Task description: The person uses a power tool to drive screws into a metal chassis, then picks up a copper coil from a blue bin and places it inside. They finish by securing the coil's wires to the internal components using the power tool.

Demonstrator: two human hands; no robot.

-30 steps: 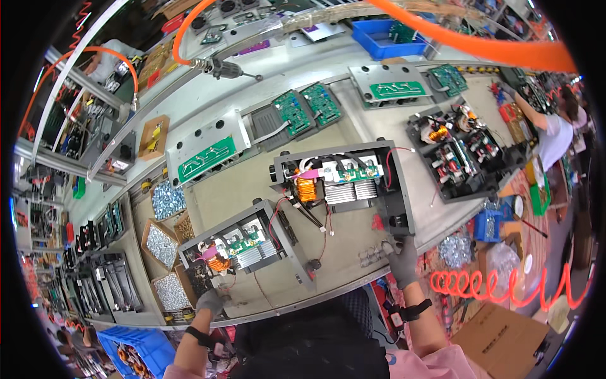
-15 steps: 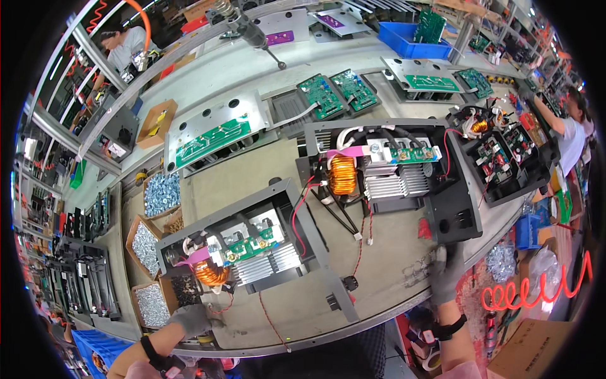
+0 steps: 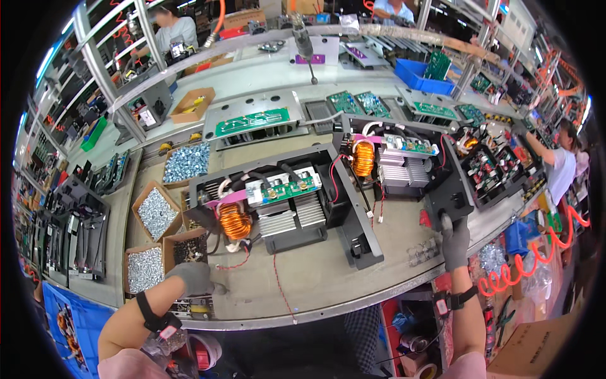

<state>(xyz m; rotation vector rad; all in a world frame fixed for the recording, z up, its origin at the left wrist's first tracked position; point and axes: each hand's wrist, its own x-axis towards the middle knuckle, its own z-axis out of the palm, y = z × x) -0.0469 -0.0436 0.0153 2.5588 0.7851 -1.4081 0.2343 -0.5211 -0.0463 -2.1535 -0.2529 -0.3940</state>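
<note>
So the left hand point(image 3: 192, 278), grey glove on, is by the tabletop's point(image 3: 249, 298) near left corner, right beside a box of black screws point(image 3: 189, 250); it's palm down and I can't tell if there's anything in it. Right hand point(image 3: 455, 245), also gloved, is up against the near corner of the right case point(image 3: 452, 201), over by the tabletop's near right edge. Fingers look fairly close together, but can't tell if it's actually gripping. The left case point(image 3: 355, 235) sits mid-tabletop, open on top, with an orange coil point(image 3: 235, 221), a silver heat sink point(image 3: 291, 218) and a green board point(image 3: 287, 190) inside. Thin red wires point(image 3: 278, 278) trail from it toward the near edge. More silver screws point(image 3: 157, 210) in boxes along the left edge.
</note>
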